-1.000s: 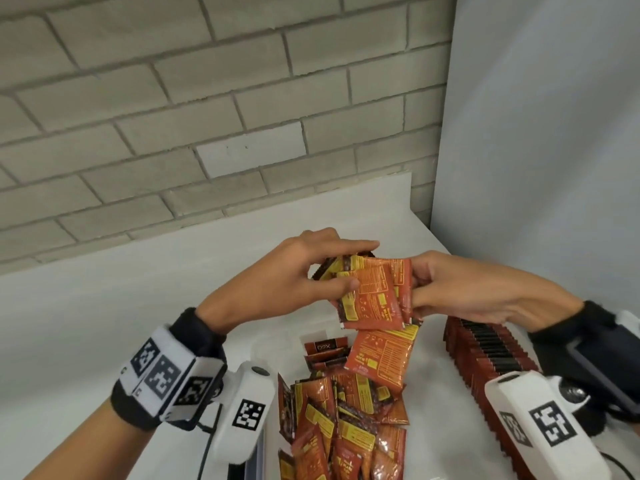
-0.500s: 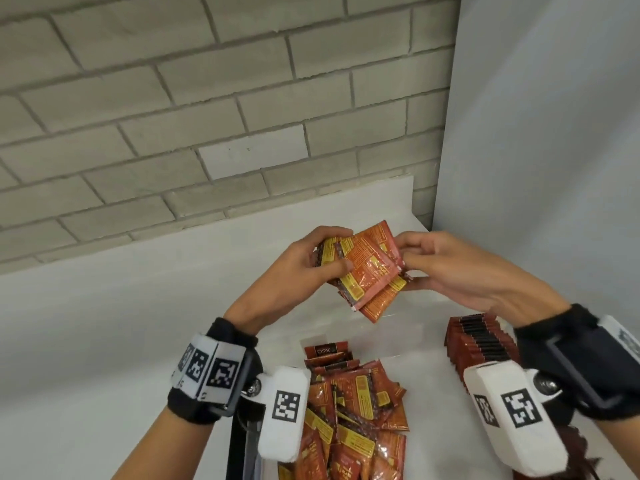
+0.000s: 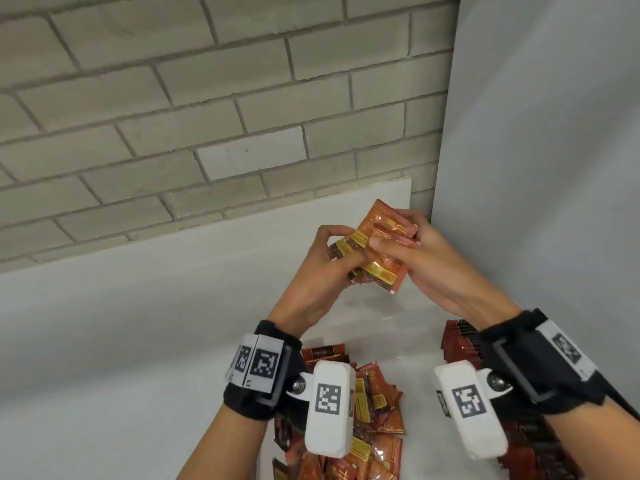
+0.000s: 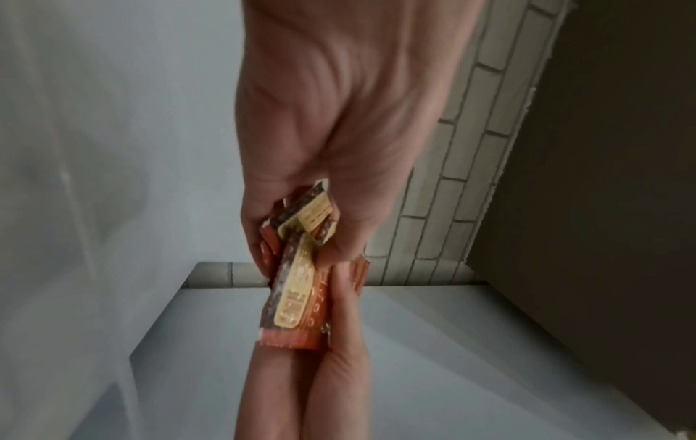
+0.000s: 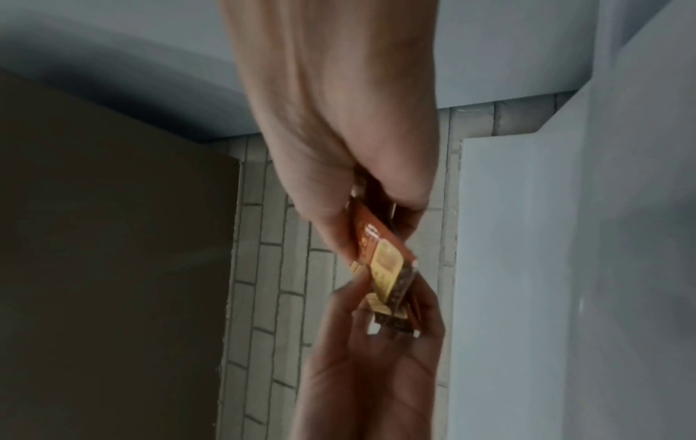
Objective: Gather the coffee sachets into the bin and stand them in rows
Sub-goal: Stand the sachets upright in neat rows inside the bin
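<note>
grey brick wall (image 3: 207, 98) fills the far side of the head view, with a pale panel (image 3: 536, 133) to the right and a white table (image 3: 104, 323) below. left hand (image 3: 322, 268) and right hand (image 3: 426, 261) meet above the table's far right part, both gripping one stack (image 3: 377, 251) of orange sachets; the left fingers curl round its left end, the right thumb and fingers clamp its right end. the stack is tilted, held clear of the table. near centre, a loose pile (image 3: 374, 410) of sachets lies partly hidden by the wrist cameras. near right, a row (image 3: 464, 344) of sachets stands on edge. the bin's walls cannot be made out.

left wrist view: the left hand (image 4: 327, 119) reaches in from the top, thumb and fingers closed on the stack (image 4: 297, 285) seen edge-on. the right hand (image 4: 331, 372) comes from below, fingers against the stack's other end. brick wall (image 4: 452, 178) sits behind.

right wrist view: the right hand (image 5: 346, 134) enters from the top, pinching the stack (image 5: 384, 262). the left hand (image 5: 376, 372) rises from below, fingertips closed on the stack's lower end. picture is blurred.
</note>
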### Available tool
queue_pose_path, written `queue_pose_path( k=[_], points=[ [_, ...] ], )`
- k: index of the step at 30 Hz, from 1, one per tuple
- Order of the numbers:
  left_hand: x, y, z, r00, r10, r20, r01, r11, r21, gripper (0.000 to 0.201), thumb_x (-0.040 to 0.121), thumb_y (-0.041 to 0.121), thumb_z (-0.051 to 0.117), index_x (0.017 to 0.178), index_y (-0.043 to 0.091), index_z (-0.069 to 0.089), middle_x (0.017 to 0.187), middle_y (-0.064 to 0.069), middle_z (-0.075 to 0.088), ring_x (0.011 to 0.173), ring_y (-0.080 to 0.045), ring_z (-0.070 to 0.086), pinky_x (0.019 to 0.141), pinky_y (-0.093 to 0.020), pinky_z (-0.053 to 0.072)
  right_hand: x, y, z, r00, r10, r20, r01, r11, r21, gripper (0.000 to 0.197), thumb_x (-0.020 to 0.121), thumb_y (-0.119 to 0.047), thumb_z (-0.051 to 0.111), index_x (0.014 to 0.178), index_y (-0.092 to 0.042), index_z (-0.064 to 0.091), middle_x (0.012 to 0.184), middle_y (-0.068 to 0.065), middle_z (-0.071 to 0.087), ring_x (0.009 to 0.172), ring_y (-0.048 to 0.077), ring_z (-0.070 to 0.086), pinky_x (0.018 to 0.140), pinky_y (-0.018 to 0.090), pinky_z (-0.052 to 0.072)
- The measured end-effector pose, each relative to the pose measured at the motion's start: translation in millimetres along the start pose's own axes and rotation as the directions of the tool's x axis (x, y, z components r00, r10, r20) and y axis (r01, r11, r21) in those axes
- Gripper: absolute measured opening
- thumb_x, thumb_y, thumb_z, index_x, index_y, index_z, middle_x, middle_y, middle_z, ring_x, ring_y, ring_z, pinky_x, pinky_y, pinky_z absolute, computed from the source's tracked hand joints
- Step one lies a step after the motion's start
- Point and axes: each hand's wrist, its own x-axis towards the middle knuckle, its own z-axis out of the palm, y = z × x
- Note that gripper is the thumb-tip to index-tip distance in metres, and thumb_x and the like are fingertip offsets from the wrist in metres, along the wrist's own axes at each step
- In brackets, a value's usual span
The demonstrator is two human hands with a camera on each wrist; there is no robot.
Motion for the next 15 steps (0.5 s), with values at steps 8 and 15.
queue_pose_path(
  k=[8, 15],
  points=[
    [2.8, -8.9, -5.8, 0.914, -0.193, 0.356, 0.356, 0.801, -0.481, 0.073, 0.08, 0.055, 0.065, 0.135, 0.008, 0.053, 0.134, -0.021, 0.055, 0.116, -0.036, 0.057, 0.103, -0.053, 0.042, -2.8, -4.1, -14.2, 0.988, 0.034, 0.149, -0.052, 0.992, 0.113, 0.058, 0.068, -0.006, 0.073, 0.122, -0.014, 0.053, 0.115, 0.012, 0.067, 0.101, 0.024, 0.068, 0.083, 0.034, 0.058],
    [1.3, -24.7, -4.6, 0.842, -0.177, 0.509, 0.427, 0.796, -0.43, 0.049, 0.083, 0.051, 0.063, 0.113, 0.012, 0.069, 0.113, -0.017, 0.066, 0.11, -0.037, 0.059, 0.106, -0.068, 0.029, -9.8, 4.2, -2.7, 0.943, -0.053, 0.328, 0.114, 0.979, -0.169, 0.047, 0.079, -0.026, 0.071, 0.121, -0.033, 0.05, 0.113, 0.0, 0.063, 0.104, 0.02, 0.066, 0.081, 0.044, 0.057]
  ],
)
